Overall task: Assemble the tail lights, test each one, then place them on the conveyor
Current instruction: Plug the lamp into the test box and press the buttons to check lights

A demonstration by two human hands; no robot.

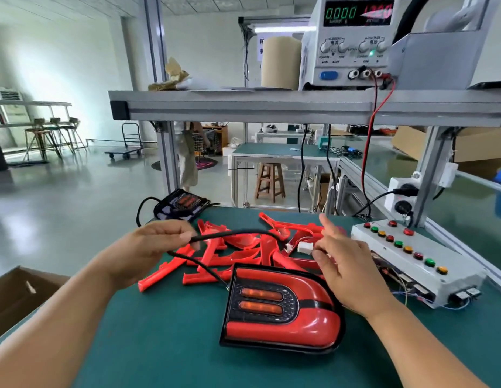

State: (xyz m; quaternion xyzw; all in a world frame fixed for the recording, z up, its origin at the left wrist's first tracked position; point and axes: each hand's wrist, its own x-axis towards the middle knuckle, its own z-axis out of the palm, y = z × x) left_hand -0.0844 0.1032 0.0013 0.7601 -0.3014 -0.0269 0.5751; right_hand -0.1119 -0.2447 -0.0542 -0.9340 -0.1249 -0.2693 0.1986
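While my left grip [148, 247] pinches the tail light's [283, 309] cable [232, 233], my right grip [347, 273] pinches its connector [304, 247]. Next, I judge: plug in, test.

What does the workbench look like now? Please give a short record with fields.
left hand: pinches black cable
right hand: holds white connector
tail light: flat on green table, lens up, cable runs to it
red plastic parts: loose pile behind tail light
button box: right of pile
power supply: on shelf, reads 0.000
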